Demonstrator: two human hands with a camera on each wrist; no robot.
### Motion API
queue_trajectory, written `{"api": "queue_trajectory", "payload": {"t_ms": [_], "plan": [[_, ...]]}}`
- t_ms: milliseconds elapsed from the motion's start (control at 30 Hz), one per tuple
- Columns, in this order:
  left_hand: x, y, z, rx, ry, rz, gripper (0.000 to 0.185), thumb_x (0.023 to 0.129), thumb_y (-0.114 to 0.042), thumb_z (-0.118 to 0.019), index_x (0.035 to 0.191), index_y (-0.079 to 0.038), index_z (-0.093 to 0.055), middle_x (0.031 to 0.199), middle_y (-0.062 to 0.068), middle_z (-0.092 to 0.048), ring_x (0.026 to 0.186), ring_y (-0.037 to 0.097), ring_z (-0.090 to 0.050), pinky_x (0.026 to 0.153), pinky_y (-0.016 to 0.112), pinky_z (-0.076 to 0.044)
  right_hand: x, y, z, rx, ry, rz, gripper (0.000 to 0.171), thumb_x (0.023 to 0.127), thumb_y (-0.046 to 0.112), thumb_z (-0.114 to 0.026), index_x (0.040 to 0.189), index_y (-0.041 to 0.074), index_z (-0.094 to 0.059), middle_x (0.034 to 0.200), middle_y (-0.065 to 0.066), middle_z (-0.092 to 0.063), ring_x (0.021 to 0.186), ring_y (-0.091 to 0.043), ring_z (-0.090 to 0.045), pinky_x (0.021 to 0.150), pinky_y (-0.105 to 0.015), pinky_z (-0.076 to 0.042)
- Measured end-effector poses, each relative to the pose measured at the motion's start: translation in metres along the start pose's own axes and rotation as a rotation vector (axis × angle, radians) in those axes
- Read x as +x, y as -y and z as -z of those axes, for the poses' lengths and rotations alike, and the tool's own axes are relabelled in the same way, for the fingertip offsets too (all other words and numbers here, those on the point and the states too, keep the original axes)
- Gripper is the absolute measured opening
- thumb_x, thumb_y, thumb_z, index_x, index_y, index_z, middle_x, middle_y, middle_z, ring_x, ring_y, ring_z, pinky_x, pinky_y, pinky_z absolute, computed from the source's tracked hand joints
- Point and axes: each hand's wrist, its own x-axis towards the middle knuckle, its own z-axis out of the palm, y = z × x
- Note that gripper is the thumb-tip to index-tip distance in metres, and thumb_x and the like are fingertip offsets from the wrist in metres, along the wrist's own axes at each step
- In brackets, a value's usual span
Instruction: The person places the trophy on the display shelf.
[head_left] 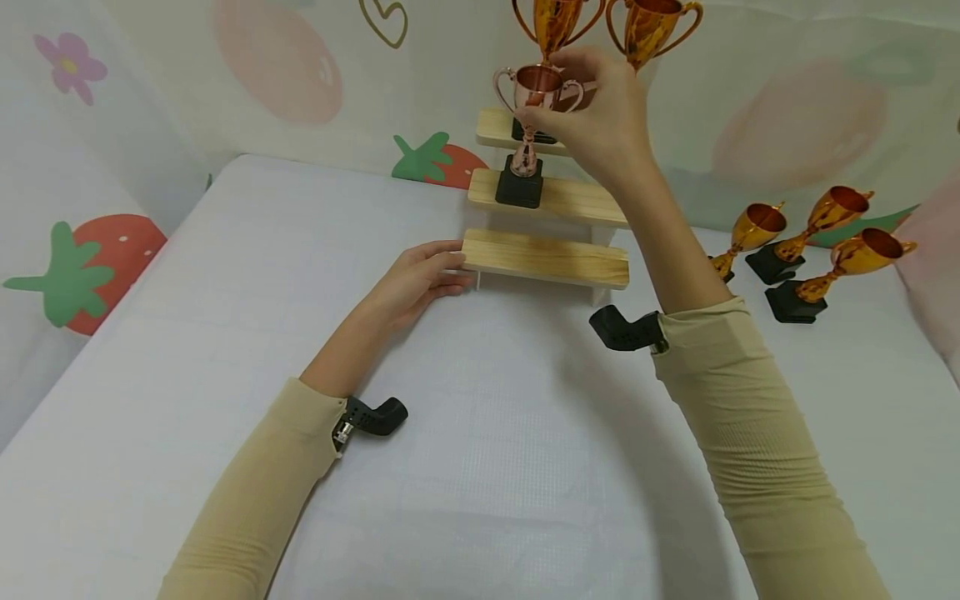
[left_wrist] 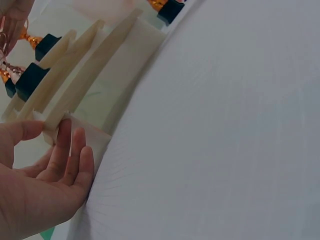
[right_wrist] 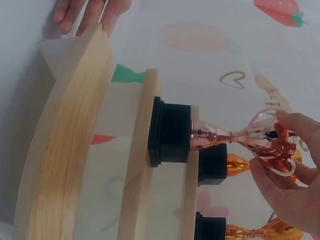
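A rose-gold trophy [head_left: 526, 154] with two handles and a black base stands upright on the middle step of a three-tier wooden display stand [head_left: 546, 257]. My right hand [head_left: 611, 125] pinches its cup between thumb and fingers, as the right wrist view also shows. Its base [right_wrist: 172, 132] sits flat on the middle board, near the left end. My left hand [head_left: 411, 283] grips the left end of the lowest step; in the left wrist view the thumb lies on top of the board [left_wrist: 82, 92] and fingers underneath. Two gold trophies [head_left: 651, 29] rise behind, on the top step.
Several gold trophies [head_left: 817, 221] with black bases stand on the white-covered table [head_left: 480, 467] to the right of the stand. A curtain [head_left: 420, 92] printed with strawberries hangs close behind. Black wrist cameras [head_left: 626, 329] jut inward from both sleeves.
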Motion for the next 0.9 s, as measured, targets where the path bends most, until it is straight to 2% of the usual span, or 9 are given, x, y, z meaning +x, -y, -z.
{"api": "queue_trajectory", "payload": {"t_ms": [333,533,667,900], "plan": [[0.002,0.001,0.000,0.003,-0.001,0.000,0.050,0.112,-0.011,-0.047,0.158,0.005,-0.039,0.144,0.021,-0.052,0.094,0.009,-0.067,0.083,0.018,-0.056,-0.009,-0.004,0.011,0.026,-0.027,-0.047,0.066,0.090,0.028,-0.087,0.147,0.009,-0.061,0.136,-0.012,-0.063,0.106,-0.019,-0.066,0.087,-0.022,-0.054],[0.002,0.001,0.000,-0.001,0.001,-0.005,0.050,0.112,-0.011,-0.047,0.158,0.005,-0.039,0.144,0.022,-0.052,0.094,0.009,-0.067,0.083,0.018,-0.056,-0.018,-0.012,0.018,0.027,-0.036,-0.046,0.058,0.094,0.021,-0.082,0.147,0.009,-0.061,0.129,-0.011,-0.063,0.110,-0.025,-0.069,0.092,-0.024,-0.058],[0.001,0.000,0.001,-0.002,0.001,-0.006,0.050,0.111,-0.011,-0.047,0.158,0.005,-0.039,0.145,0.022,-0.052,0.094,0.009,-0.067,0.083,0.018,-0.056,-0.025,-0.018,0.021,0.042,-0.042,-0.047,0.055,0.095,0.020,-0.081,0.145,0.008,-0.063,0.126,-0.009,-0.063,0.103,-0.021,-0.069,0.089,-0.022,-0.058],[0.002,0.001,0.001,-0.001,-0.006,0.004,0.050,0.112,-0.011,-0.048,0.159,0.005,-0.039,0.147,0.022,-0.052,0.095,0.009,-0.067,0.085,0.019,-0.056,-0.036,-0.028,0.025,0.046,-0.068,-0.039,0.044,0.100,0.022,-0.075,0.139,0.004,-0.066,0.125,-0.013,-0.065,0.103,-0.022,-0.067,0.083,-0.018,-0.054]]}}
